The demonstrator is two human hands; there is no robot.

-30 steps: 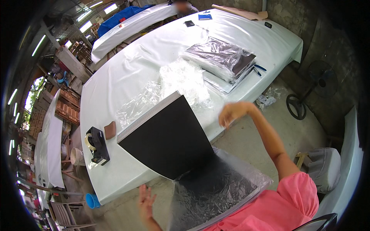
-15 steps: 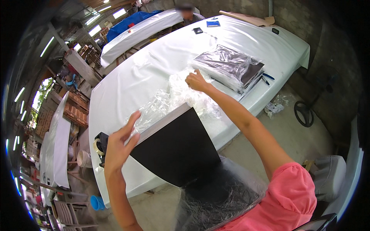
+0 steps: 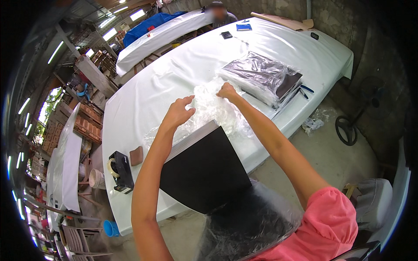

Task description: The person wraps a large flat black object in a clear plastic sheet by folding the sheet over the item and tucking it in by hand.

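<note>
My right hand (image 3: 228, 92) is closed at the top of a crumpled pile of clear plastic film (image 3: 208, 102), with its fingers pinched on the film. Left of the pile, my left hand (image 3: 178, 113) has its thumb and fingers apart and holds nothing. Between my forearms a stack of black sheets (image 3: 204, 169) with a pale edge leans from the table's near edge toward me. Clear plastic (image 3: 248, 226) covers its lower part. Beyond my right hand lies another stack of black sheets (image 3: 257, 71), wrapped in clear plastic.
A tape dispenser (image 3: 122, 172) and a brown block (image 3: 136, 155) sit at the white-covered table's (image 3: 143, 100) left. Pens (image 3: 306, 90) lie by the wrapped stack. A blue packet (image 3: 244, 27) and brown paper (image 3: 283, 21) are far back. One person (image 3: 220, 17) is beyond the table.
My left hand has moved away from the black stack's left corner, forward and right to the film pile. The brown block has come into sight. My right hand stays at the film.
</note>
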